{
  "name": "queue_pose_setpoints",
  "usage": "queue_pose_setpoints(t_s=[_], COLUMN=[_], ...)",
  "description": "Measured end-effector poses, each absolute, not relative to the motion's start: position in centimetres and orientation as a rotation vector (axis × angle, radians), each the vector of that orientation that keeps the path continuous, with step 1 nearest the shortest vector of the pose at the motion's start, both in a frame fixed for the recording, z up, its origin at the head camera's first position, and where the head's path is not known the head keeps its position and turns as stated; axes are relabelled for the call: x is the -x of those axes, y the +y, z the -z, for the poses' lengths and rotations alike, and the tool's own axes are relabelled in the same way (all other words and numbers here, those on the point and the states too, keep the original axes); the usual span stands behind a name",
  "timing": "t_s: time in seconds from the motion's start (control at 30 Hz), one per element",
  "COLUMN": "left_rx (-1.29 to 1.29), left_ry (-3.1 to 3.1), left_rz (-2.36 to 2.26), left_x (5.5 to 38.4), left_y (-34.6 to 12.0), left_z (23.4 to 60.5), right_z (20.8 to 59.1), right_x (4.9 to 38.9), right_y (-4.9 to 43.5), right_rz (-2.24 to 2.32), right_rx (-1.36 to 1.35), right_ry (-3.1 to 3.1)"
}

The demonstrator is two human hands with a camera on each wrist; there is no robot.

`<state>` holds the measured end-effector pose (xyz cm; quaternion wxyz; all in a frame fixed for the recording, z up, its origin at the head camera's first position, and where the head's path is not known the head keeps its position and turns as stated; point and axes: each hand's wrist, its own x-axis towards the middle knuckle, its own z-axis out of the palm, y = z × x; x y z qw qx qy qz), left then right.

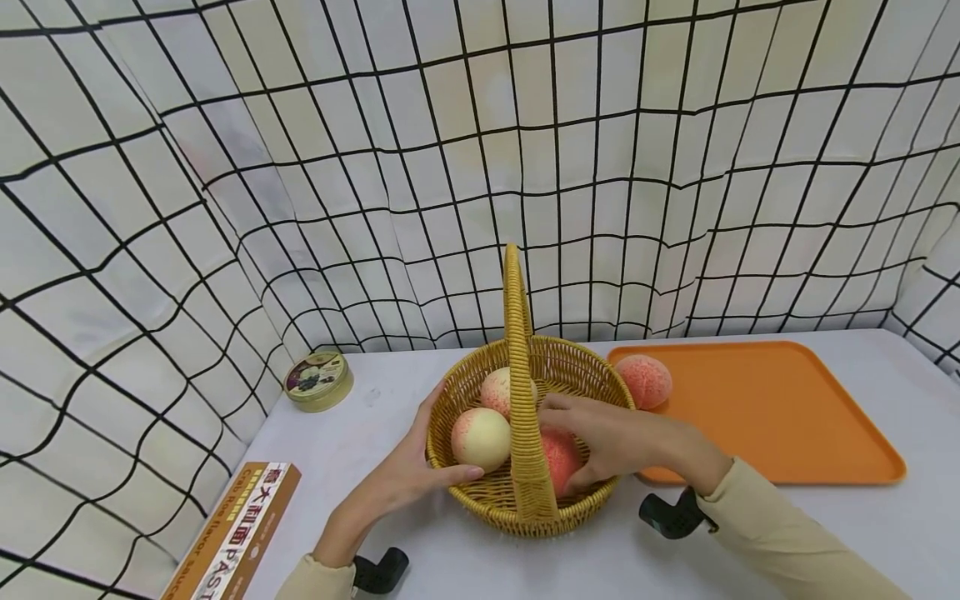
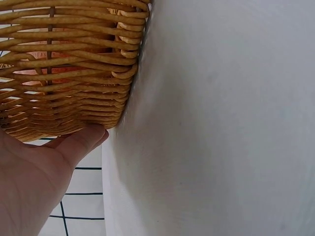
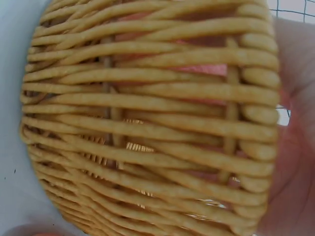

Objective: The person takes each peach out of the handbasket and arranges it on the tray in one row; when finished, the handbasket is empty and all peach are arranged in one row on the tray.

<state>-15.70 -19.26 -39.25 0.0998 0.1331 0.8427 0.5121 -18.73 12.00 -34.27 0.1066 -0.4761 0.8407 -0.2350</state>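
A wicker basket (image 1: 551,527) with a tall arched handle stands on the table. My left hand (image 1: 408,467) holds its left side, thumb at the rim and fingers along the outer wall; in the left wrist view the hand (image 2: 37,172) touches the weave. My right hand (image 1: 611,433) reaches inside to the right of the handle and grips a pink peach (image 1: 561,458), thumb and fingers on opposite sides. Left of the handle lie a pale peach (image 1: 481,439) and another peach (image 1: 497,390), partly hidden. In the right wrist view the basket wall (image 3: 147,103) covers most of the grip.
On the right lies an orange tray (image 1: 765,408), with one pink peach (image 1: 645,382) at its left edge by the basket. A round tin (image 1: 319,381) stands at the back left. A pasta box (image 1: 232,533) lies front left. Grid-patterned cloth (image 1: 465,167) hangs behind.
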Motion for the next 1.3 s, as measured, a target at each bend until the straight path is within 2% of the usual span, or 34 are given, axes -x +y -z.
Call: queue_pose_setpoints(t_s=[0.23,0.67,0.87,1.0,1.3], left_rx=[-0.390,-0.366,-0.359,-0.368,-0.358], left_ry=[2.484,2.485,2.478,2.478,2.481], left_rz=[-1.528,-1.517,-1.521,-1.524,-1.516], left_x=[15.7,15.8,15.9,15.9,15.8], left_y=[-19.3,-19.1,-19.0,-19.0,-19.2], left_z=[39.2,39.2,39.1,39.2,39.3], right_z=[35.2,36.0,34.5,32.9,31.0], right_x=[18.8,18.9,18.7,18.5,18.8], right_y=[11.3,11.7,14.5,17.6,25.2], right_rz=[0.692,0.859,1.157,1.358,1.432], right_rx=[1.320,1.384,1.313,1.170,0.923], right_ry=[2.522,2.554,2.601,2.592,2.829])
